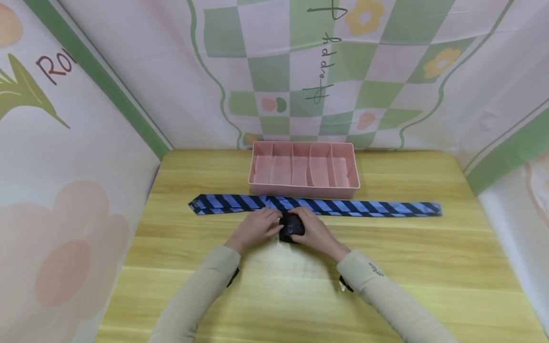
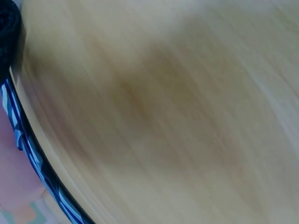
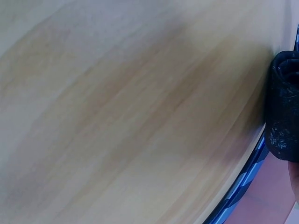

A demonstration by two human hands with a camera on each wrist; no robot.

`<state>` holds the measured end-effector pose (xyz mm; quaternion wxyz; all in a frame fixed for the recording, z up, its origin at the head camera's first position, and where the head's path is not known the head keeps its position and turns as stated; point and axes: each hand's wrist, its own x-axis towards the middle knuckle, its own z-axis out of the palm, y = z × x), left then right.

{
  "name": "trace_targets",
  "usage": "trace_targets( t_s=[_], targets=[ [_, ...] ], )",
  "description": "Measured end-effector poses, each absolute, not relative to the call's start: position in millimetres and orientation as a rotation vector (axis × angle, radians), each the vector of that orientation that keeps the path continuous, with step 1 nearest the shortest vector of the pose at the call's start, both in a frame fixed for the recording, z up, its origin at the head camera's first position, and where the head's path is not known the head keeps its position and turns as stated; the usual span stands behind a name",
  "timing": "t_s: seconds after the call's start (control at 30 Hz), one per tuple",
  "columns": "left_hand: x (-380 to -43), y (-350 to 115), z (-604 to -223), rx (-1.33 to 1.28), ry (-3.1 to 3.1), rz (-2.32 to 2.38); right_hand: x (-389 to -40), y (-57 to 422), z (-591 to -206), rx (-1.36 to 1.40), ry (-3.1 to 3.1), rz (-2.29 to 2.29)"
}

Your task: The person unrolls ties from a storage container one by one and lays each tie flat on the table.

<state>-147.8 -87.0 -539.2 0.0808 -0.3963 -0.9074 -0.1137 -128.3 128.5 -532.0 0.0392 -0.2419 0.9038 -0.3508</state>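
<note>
A dark rolled-up tie (image 1: 292, 226) with a small floral pattern is between my two hands at the middle of the table. My right hand (image 1: 316, 233) grips it, fingers over the far side and thumb at the near side. At the roll's left edge is my left hand (image 1: 256, 227), its fingertips close against it; whether they touch is hard to tell. The roll (image 3: 284, 107) shows its coiled end in the right wrist view, and part of the roll (image 2: 7, 39) enters the left wrist view. A blue and black striped tie (image 1: 369, 207) lies lengthwise just beyond my hands.
Behind the striped tie stands a pink divided box (image 1: 302, 191), its several compartments holding nothing visible. Both stand on a wooden table (image 1: 429, 267). Patterned cloth (image 1: 270, 71) hangs along the table's back edge, with more at the sides.
</note>
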Motion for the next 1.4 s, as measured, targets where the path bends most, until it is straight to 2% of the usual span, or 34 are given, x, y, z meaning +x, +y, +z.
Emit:
trace_targets(
  t_s=[0.47,1.4],
  targets=[
    [-145,-87,-543,-1.312,-2.576,-0.296,-129,131,-536,-0.795,2.782,-1.089],
    [-143,-88,-547,-1.352,-2.528,-0.318,-133,144,-533,-0.852,2.732,-0.93]
  ],
)
